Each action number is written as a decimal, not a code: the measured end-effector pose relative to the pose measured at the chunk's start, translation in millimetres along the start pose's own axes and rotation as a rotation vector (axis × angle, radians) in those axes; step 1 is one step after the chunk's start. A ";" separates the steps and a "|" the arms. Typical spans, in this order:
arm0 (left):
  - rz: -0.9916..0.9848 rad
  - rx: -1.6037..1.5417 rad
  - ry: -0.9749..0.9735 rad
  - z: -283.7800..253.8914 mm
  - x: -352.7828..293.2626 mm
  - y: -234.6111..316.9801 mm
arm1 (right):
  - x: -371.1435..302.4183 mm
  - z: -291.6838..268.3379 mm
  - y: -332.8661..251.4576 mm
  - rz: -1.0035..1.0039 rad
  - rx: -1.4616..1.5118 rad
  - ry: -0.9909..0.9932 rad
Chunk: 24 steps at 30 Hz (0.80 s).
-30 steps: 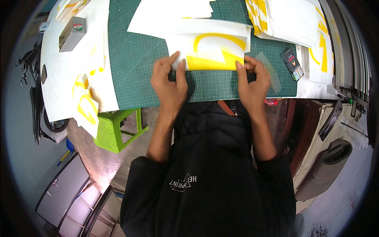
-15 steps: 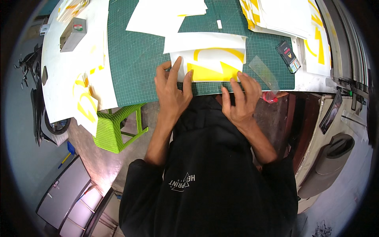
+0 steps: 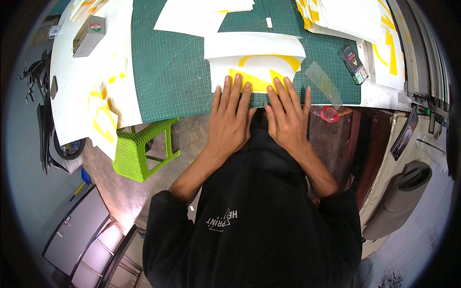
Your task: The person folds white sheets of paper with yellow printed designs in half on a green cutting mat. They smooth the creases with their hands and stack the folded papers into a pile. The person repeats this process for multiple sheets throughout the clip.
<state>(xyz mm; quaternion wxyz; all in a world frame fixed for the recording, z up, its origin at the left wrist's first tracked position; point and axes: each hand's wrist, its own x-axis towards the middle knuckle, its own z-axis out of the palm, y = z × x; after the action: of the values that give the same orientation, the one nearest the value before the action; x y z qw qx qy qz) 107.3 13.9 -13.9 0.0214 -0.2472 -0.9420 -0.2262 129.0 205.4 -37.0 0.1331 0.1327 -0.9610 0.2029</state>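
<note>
A white sheet with yellow shapes [image 3: 254, 73] lies curled over on the green cutting mat [image 3: 168, 77], its far edge lifted in a loose fold. My left hand [image 3: 231, 117] rests flat with fingers stretched, the fingertips on the sheet's near edge. On the same edge, farther right, the fingertips of my right hand [image 3: 289, 117] press down, its fingers also spread. Neither hand grips anything. A translucent flexible strip [image 3: 322, 84] lies just right of the sheet.
Flat white sheets [image 3: 189, 17] lie beyond the folded one, and a stack of sheets [image 3: 345, 19] sits far right. Near the right edge of the mat is a small dark box [image 3: 353, 62]. A grey metal box [image 3: 90, 36] stands at left, above a green stool [image 3: 134, 153].
Both hands have flattened and turned forward onto the near edge, the left one shifting right. The sheet has moved slightly away and its fold is wider.
</note>
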 end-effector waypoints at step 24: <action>0.002 -0.007 -0.020 6.8 -11.1 -6.7 | -10.3 -5.7 -7.0 0.035 0.007 -0.072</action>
<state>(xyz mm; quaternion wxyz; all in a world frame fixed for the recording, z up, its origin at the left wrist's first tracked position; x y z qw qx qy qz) 114.4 6.6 -24.5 0.0114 -0.2506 -0.9410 -0.2272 141.9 203.7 -32.7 0.0945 0.1236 -0.9665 0.2039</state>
